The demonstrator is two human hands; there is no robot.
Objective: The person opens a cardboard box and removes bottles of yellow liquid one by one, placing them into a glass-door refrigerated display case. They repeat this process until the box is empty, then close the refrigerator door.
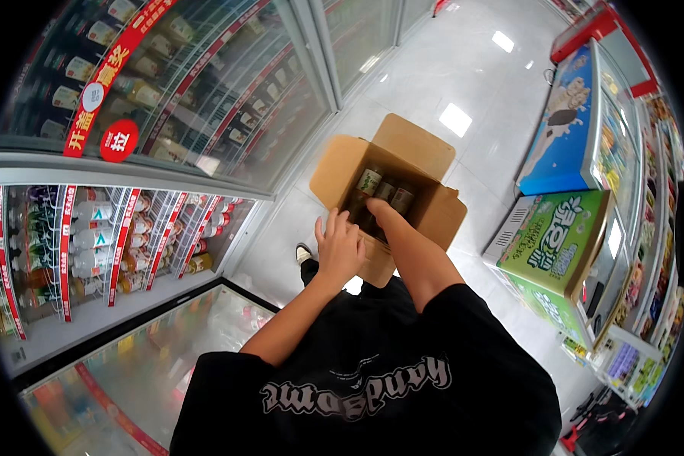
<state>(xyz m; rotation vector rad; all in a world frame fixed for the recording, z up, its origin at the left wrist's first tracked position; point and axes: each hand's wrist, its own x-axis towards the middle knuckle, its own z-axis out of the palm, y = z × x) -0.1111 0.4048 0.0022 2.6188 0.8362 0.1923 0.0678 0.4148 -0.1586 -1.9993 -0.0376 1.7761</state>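
An open cardboard box (413,139) with its flaps spread is before me. Inside it stand several bottles with labels, among them a bottle with a white and green label (369,181) and a bottle with a pale label (402,199). My right hand (378,212) reaches down into the box among the bottles. Its fingers are hidden, so whether it grips one cannot be seen. At the near left edge of the box is my left hand (342,245), its fingers apart and holding nothing; they seem to rest on or just by the cardboard.
On my left an opened drinks cooler shows shelves of bottles (94,239), with its glass door (216,85) swung out above. A chest freezer (148,347) stands at lower left. To the right are a blue ice-cream freezer (558,131) and a green carton (553,239).
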